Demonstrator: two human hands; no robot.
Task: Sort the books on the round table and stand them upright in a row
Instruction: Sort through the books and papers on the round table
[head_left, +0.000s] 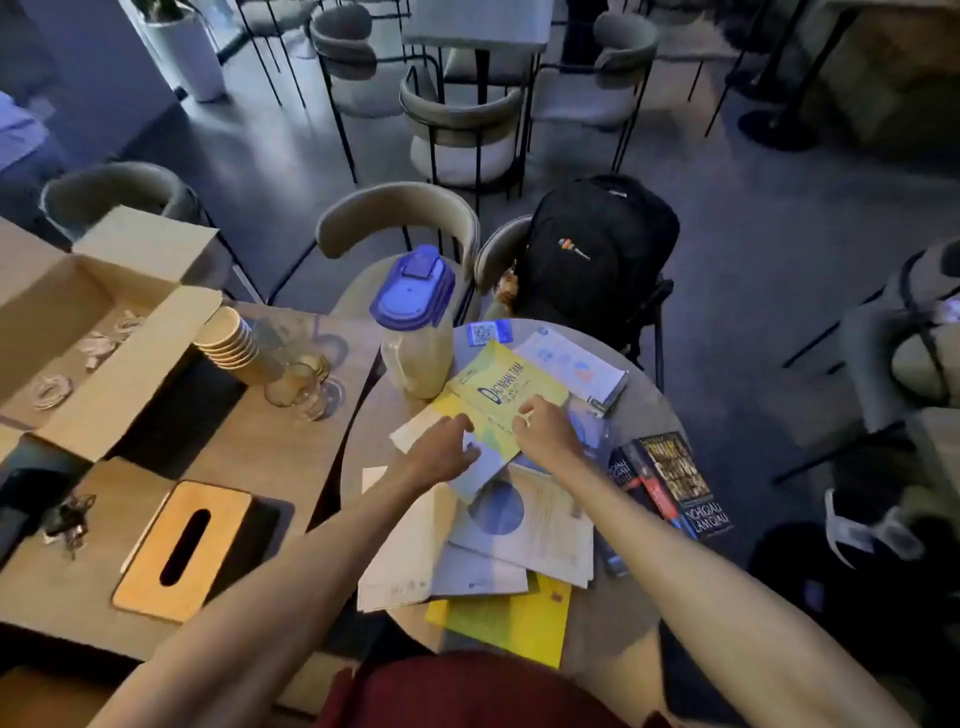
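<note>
Dim café light falls on the round table (644, 613), crowded with books lying flat, none upright yet. Nearest, a yellow booklet (511, 623) overhangs the near edge under a pale stack of booklets (540, 525). Beyond it both hands meet on the yellow-green book (498, 395) at the table's middle: the left hand (441, 452) curls over its near-left corner, the right hand (543, 428) pinches its near edge, fingers closed on the cover. Lifting it well probably means sliding it toward the near side first, clear of the plastic pitcher (415, 332) touching its far-left corner, then turning it spine-up. At the right edge dark paperbacks (675, 483) lie close to falling off. Bare tabletop is scarce; the near-right rim seems the likeliest room for a row. Farther off, a white book (576, 364) lies by the backpack (592, 254)
</note>
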